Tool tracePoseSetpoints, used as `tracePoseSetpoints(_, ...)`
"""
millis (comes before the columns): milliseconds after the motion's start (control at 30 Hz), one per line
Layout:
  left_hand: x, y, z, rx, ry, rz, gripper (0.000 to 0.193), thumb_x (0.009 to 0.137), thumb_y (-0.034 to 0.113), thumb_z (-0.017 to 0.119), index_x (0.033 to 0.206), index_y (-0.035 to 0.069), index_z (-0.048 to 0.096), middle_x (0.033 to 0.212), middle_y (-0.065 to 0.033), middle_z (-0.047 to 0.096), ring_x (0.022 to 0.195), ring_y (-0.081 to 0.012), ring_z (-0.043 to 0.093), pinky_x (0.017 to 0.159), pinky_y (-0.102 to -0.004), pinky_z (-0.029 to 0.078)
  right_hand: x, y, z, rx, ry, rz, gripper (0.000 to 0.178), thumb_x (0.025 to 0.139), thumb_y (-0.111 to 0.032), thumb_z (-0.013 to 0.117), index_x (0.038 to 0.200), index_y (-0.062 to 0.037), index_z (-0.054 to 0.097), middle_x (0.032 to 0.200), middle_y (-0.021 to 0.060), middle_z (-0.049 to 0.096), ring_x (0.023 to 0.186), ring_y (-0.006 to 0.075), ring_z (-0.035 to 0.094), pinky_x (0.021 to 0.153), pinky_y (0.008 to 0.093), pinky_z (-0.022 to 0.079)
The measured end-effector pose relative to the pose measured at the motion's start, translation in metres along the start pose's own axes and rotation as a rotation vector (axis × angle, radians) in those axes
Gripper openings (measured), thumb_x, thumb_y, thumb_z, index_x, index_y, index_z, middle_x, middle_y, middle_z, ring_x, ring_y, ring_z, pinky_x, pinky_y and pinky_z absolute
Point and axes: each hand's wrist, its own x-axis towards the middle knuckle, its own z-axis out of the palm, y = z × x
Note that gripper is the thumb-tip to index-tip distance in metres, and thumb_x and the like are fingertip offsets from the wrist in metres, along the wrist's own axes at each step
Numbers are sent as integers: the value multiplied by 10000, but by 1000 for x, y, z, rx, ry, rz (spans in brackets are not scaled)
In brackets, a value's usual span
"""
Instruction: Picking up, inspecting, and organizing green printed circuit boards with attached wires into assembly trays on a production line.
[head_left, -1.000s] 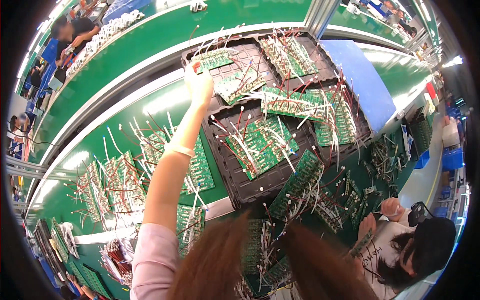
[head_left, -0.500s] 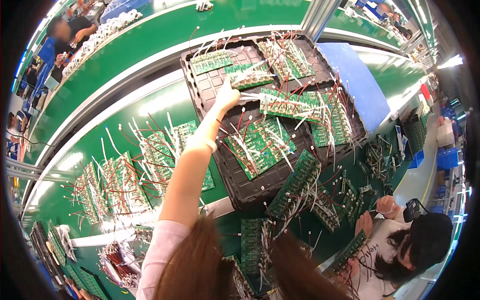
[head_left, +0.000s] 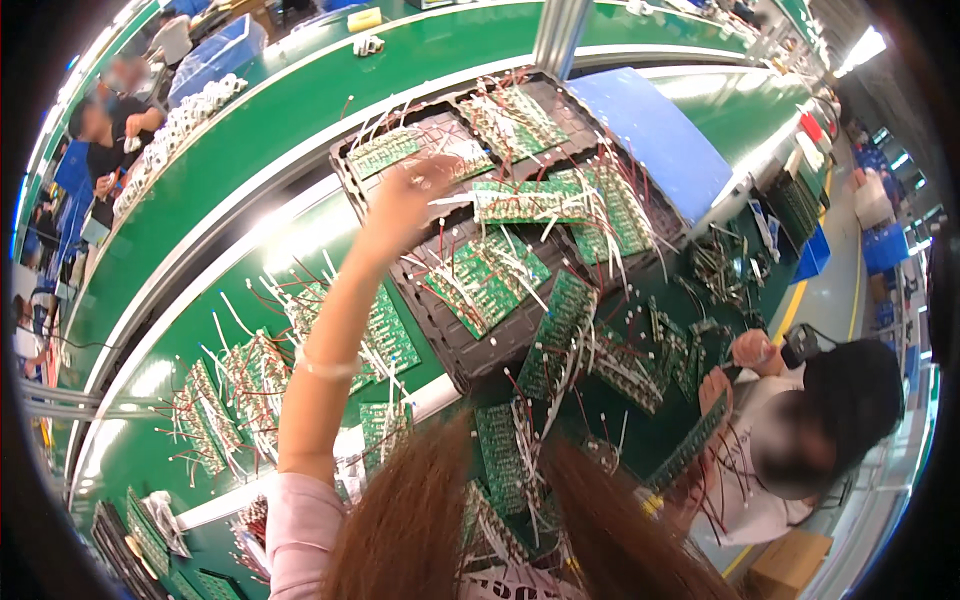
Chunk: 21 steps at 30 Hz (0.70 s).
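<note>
My left hand, smeared by motion, is stretched over the far-left part of a black tray. Beneath and beside it lie green circuit boards with red and white wires; one board is at the tray's far-left corner. Just right of the hand, another board lies across the tray's middle divider. Nearer to me in the tray is a wired board, and a further one fills the back compartment. Whether my fingers touch a board cannot be made out. My right hand is outside the picture.
Several wired boards line the green bench at left. More boards lie in front of the tray. A blue sheet sits behind it at right. At lower right, a co-worker in a black cap handles a board.
The view has shifted, so the tray sits further left in the picture. My left hand has moved from the board near the tray's centre and is now blurred.
</note>
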Motion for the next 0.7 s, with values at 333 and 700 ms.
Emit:
tracePoseSetpoints(333, -197, 26, 144, -352, -531, -68, 200, 716, 193, 502, 693, -1, 457, 473, 15, 321, 471, -58, 277, 404, -237, 250, -79, 13, 32, 149, -225, -15, 399, 730, -62, 376, 1112, -20, 271, 1037, 113, 405, 869, 209, 451, 748, 301, 377)
tracePoseSetpoints(700, -61, -70, -89, -224, 683, -431, 160, 695, 140, 420, 786, 15, 462, 705, -52, 503, 610, -156, 487, 570, -289, 398, -78, 14, 27, -397, -232, -68, 208, 791, -184, 349, 860, -20, 457, 750, 64, 527, 666, 125, 505, 559, 215, 398)
